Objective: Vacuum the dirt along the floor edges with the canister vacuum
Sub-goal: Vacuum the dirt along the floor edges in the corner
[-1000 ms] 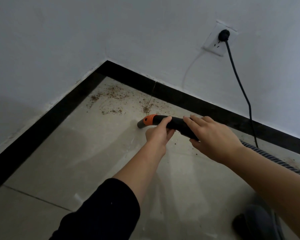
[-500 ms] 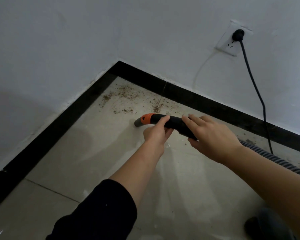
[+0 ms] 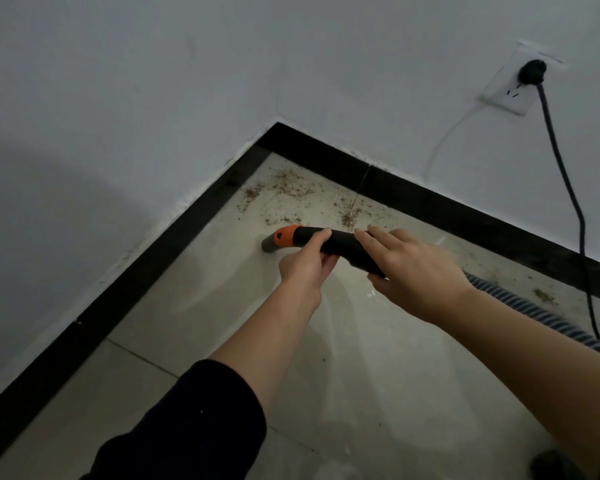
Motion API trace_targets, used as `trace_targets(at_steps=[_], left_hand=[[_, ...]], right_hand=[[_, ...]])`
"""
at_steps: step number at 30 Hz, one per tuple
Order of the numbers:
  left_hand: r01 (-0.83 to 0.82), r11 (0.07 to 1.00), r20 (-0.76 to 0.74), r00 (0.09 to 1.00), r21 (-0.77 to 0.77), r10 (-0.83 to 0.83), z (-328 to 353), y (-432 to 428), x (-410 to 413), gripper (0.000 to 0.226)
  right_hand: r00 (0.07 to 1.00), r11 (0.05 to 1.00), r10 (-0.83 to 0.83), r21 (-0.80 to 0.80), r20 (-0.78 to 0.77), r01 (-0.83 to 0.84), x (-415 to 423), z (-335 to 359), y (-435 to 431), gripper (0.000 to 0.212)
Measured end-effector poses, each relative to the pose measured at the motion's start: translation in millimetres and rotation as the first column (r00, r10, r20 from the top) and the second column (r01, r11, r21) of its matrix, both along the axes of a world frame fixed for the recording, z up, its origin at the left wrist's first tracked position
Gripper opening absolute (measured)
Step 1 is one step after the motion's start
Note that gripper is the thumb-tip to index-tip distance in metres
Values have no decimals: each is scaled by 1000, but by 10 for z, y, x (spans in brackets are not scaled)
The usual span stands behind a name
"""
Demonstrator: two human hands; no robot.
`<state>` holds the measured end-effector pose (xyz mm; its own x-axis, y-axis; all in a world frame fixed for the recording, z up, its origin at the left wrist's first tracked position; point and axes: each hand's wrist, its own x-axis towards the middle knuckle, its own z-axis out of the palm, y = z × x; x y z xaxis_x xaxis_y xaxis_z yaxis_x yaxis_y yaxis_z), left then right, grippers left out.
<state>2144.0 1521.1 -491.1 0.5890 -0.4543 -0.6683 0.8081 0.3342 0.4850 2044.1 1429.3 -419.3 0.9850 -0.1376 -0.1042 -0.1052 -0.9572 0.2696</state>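
Observation:
A black curved vacuum handle [image 3: 340, 242] with an orange collar [image 3: 286, 235] and a grey nozzle tip [image 3: 268, 245] points left, low over the beige floor tile. My left hand [image 3: 307, 263] grips the handle from below just behind the collar. My right hand [image 3: 413, 271] holds the handle's rear part, fingers laid over its top. Brown dirt [image 3: 291, 188] lies scattered in the corner beyond the nozzle, with a small heap [image 3: 350, 216] by the back baseboard. The striped hose [image 3: 520, 310] trails off to the right.
Black baseboard [image 3: 160, 251] runs along both white walls and meets in a corner. A black power cord [image 3: 568, 188] hangs from a wall socket [image 3: 513, 88] down to the floor at right. More dirt [image 3: 544, 296] lies near the hose. A dark object [image 3: 555, 465] sits at bottom right.
The nozzle has moved left along the floor toward the left baseboard, both hands travelling with it. The view has shifted too, so the corner now sits further right.

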Motion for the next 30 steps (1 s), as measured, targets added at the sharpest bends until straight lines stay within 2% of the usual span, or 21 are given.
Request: trace_targets(at_steps=[7,12,22,30], left_hand=[[-32,999,-20,999,-29,31,35,39,-9,31],[-14,999,-49,999,-40,12,112,-65,-170,25],[4,1000,-151,989,-11,-6,217,-409,-736,35],[8,999,-136,991,33,-4,243,-428,-874,31]], right_hand=[[999,999,34,-21,-10,-34,32,63,16,63],[999,1000,25,-9,-28,-25,-108,170,-94,64],[996,1000,-13,4,-92,13,-636,370,-384,69],[997,999,16,29,-72,-13,-767,372,-471,67]])
